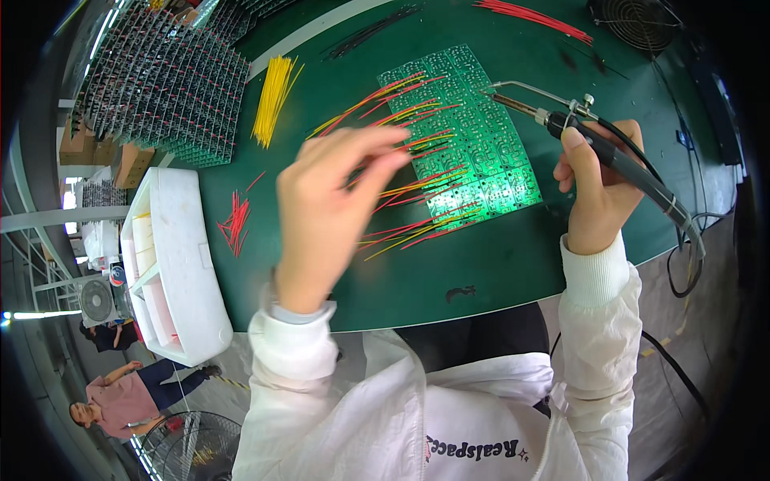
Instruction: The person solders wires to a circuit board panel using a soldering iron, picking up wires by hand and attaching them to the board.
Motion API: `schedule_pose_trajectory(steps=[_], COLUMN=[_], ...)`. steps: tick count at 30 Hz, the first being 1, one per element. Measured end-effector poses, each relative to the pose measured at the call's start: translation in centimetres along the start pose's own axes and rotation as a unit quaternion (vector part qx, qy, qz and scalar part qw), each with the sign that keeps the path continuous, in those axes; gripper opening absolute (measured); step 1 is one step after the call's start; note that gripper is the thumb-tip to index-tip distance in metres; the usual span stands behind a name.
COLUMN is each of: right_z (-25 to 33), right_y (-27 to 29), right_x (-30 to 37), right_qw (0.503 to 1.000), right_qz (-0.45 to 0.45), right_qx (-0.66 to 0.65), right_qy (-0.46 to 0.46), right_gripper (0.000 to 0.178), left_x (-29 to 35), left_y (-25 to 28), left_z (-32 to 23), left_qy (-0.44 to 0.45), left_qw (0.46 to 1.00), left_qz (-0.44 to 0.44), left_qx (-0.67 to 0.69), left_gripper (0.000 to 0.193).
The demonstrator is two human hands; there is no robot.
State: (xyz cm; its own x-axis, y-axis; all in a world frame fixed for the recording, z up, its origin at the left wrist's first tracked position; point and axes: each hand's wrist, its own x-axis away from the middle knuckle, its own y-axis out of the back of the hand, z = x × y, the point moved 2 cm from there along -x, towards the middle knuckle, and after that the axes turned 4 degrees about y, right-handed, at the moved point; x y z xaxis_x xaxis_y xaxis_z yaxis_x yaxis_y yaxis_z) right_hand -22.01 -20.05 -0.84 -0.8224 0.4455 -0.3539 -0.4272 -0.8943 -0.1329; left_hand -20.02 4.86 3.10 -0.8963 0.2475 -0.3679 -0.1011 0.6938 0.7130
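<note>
My right hand (pixel 597 180) is wrapped round a soldering iron (pixel 613 152) with a thin metal feed tube (pixel 537 86) along it. The iron's tip points left, over the right edge of a green panel of circuit boards (pixel 489 144). Red and yellow wires (pixel 417 186) stick out leftward from the panel in several rows. My left hand (pixel 333 192) is over these wires at the panel's left side, slightly blurred. Its thumb and forefinger are curled toward each other in a pinch; whatever is between them cannot be made out.
Yellow wires (pixel 275 100) lie in a bundle at the left, with short red wires (pixel 235 224) nearer me. A white foam box (pixel 188 264) stands at the table's left edge, below stacked boards (pixel 160 80). Black wires (pixel 373 32), red wires (pixel 537 20) and a fan (pixel 634 22) are at the back.
</note>
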Motion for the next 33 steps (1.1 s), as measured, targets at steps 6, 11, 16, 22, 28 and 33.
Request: schedule_pose_trajectory(steps=[6,11,16,22,28,33], right_z=[0.6,0.4,0.2,0.4,0.7,0.8], right_y=[1.0,1.3,1.5,1.6,1.3,1.2], right_x=[1.6,2.0,2.1,2.1,2.1,2.1], right_qw=[1.0,1.0,0.997,0.997,0.997,0.996], right_qz=[-0.007,0.018,0.026,0.035,0.041,0.047], right_qx=[0.008,0.019,0.064,0.064,0.071,0.073], right_qy=[0.0,0.011,0.023,0.012,0.008,0.009], right_gripper=[0.026,0.026,0.025,0.026,0.026,0.026], left_x=[-2.2,-1.9,-2.1,-2.2,-2.1,-1.9], left_y=[-5.3,-6.3,-6.5,-6.8,-6.8,-6.9], left_z=[-2.3,-1.8,-1.8,-1.9,-1.6,-1.6], left_qy=[-0.112,-0.086,-0.069,-0.097,-0.111,-0.105], left_qw=[0.988,0.989,0.989,0.986,0.985,0.986], left_qz=[-0.044,-0.034,-0.014,-0.04,-0.049,-0.049], left_qx=[-0.095,-0.118,-0.128,-0.127,-0.122,-0.117], left_gripper=[0.009,0.009,0.009,0.011,0.012,0.012])
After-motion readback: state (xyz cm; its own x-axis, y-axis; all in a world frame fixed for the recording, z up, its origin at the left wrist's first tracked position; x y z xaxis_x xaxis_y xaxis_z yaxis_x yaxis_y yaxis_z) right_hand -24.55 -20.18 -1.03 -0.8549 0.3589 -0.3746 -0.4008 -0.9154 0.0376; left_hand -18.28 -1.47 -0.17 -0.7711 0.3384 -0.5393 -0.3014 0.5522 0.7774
